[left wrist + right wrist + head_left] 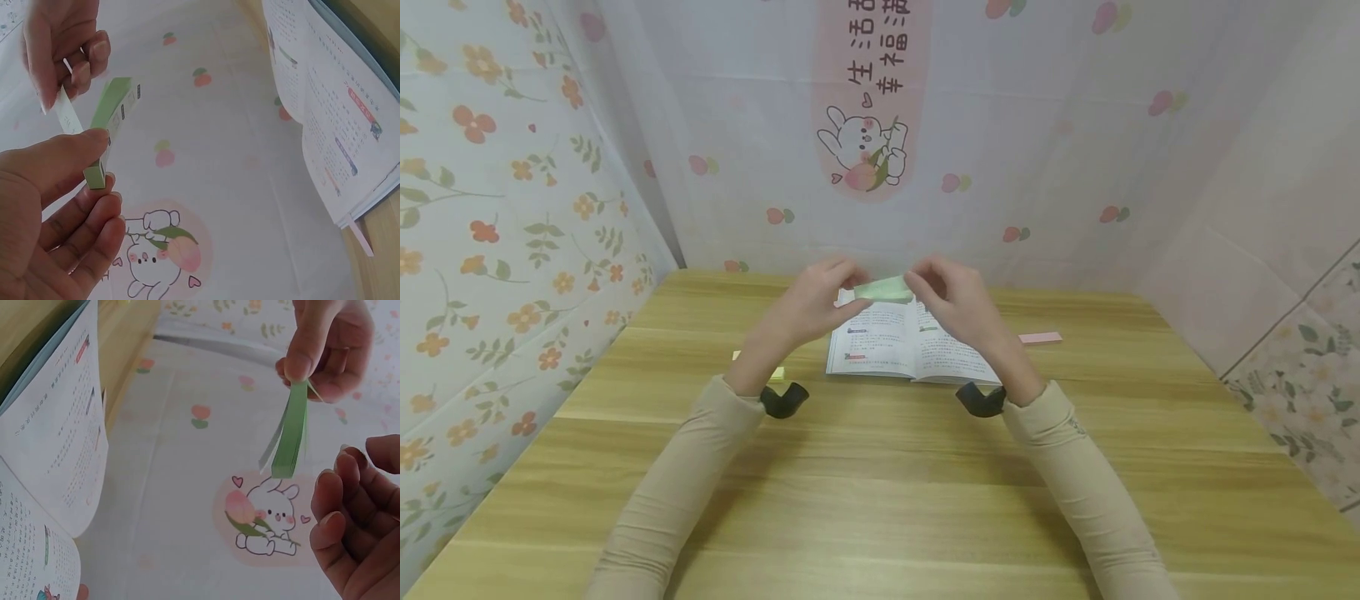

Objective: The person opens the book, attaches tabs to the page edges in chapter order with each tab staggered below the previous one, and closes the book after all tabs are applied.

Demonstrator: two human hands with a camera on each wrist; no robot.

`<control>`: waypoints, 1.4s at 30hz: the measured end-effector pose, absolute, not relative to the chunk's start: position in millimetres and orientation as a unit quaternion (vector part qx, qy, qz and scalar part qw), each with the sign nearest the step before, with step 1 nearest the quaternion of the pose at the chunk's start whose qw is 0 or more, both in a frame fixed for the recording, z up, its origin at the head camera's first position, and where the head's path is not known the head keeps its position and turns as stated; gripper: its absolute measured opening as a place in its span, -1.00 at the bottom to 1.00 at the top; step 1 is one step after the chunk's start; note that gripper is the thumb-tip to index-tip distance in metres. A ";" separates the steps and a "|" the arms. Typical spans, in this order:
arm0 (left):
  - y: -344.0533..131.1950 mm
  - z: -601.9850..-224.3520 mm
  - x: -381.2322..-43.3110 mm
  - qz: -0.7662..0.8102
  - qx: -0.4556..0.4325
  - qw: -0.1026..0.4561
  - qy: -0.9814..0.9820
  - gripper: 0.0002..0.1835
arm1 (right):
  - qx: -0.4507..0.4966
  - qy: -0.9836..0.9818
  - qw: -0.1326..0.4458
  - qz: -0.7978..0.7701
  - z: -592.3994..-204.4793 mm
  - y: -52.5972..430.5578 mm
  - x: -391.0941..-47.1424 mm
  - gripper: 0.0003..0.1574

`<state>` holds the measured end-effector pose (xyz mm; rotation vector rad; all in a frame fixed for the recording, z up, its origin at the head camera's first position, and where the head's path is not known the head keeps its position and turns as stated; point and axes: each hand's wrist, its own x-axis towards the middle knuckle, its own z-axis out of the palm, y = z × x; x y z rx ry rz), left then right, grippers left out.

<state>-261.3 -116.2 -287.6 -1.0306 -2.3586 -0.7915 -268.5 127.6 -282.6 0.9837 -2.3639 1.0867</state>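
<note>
Sticky notes, green [883, 288]: one slim pad, held up off the table at 11 o'clock from the middle of the open book, 12 being straight ahead. Small dark marks along one pale side; one pale leaf standing apart from the block.

Table [880, 500]: wood-grained, light brown, front stretch at 6 o'clock.

Sleeves, beige, pair: left [677, 492] at 8 o'clock, right [1090, 483] at 4.

Wrist mounts, black, pair: left [785, 401] at 8 o'clock, right [981, 400] at 4, just beyond the cuffs.

Yellow notes [778, 373]: on the table, just short of 9 o'clock, partly hidden by the left wrist.

Book [872, 346]: open, face up, at the centre of the dial; printed text with coloured headings.

Pink strip [1041, 338]: flat on the table at 3 o'clock, near the right wrist.

Left hand [820, 296]: at 10 o'clock, thumb and fingers grasping one end of the green pad.

Right hand [955, 300]: between 1 and 2 o'clock, fingers loosely bent, seemingly released, just beside the other end of the pad; contact with the loose leaf impossible to tell.

Back cloth [1045, 125]: pale, hanging at 12 o'clock; printed fruit, rabbit [863, 150] with peach, lettering.

Side cloth [497, 250]: floral, between 9 and 10 o'clock.
</note>
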 end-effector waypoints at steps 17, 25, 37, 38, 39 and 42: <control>-112.4 -294.4 -261.9 -0.263 -0.384 0.275 -0.841 -0.80 | 0.391 -0.813 0.213 0.375 -278.4 121.1 -259.3 -0.86; -113.0 -293.5 -260.6 -0.257 -0.364 0.274 -0.852 -0.74 | 0.394 -0.797 0.215 0.405 -278.2 122.0 -259.8 -0.87; -113.5 -289.4 -259.8 -0.298 -0.372 0.288 -0.831 -0.73 | 0.371 -0.796 0.192 0.439 -267.2 135.1 -260.5 -0.83; -112.4 -289.0 -259.7 -0.301 -0.373 0.288 -0.829 -0.73 | 0.368 -0.797 0.189 0.440 -266.2 136.6 -260.4 -0.82; -111.5 -288.8 -259.8 -0.304 -0.371 0.287 -0.829 -0.73 | 0.366 -0.798 0.186 0.441 -265.3 138.0 -260.3 -0.82; -108.3 -287.6 -259.8 -0.317 -0.363 0.282 -0.830 -0.73 | 0.361 -0.798 0.183 0.446 -262.4 142.2 -260.5 -0.80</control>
